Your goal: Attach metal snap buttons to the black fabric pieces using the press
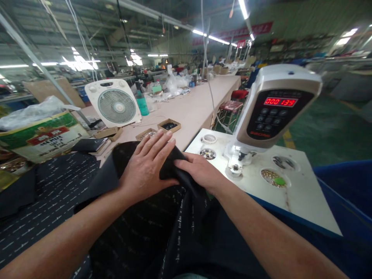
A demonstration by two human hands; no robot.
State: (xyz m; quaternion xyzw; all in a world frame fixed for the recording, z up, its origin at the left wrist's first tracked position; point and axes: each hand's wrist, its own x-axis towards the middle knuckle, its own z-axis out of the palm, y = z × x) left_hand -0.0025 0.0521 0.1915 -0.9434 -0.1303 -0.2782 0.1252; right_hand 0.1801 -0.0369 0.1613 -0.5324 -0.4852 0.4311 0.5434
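Dark fabric (136,228) with rows of small white print hangs in front of me, its upper edge folded over. My left hand (148,166) lies on the fold with its fingers stretched out and the thumb apart. Close to its right, my right hand (200,170) pinches the dark cloth between thumb and fingers. Beyond my right hand stands a white and gold machine (273,108) with a red lit display, mounted on a white table top (302,190).
A white box fan (116,104), a teal bottle (142,102) and a small box of black parts (169,125) stand on the long table (197,104). More printed fabric (55,193) lies at the left, below a green and white sack (46,135). A blue bin (345,182) is at the right.
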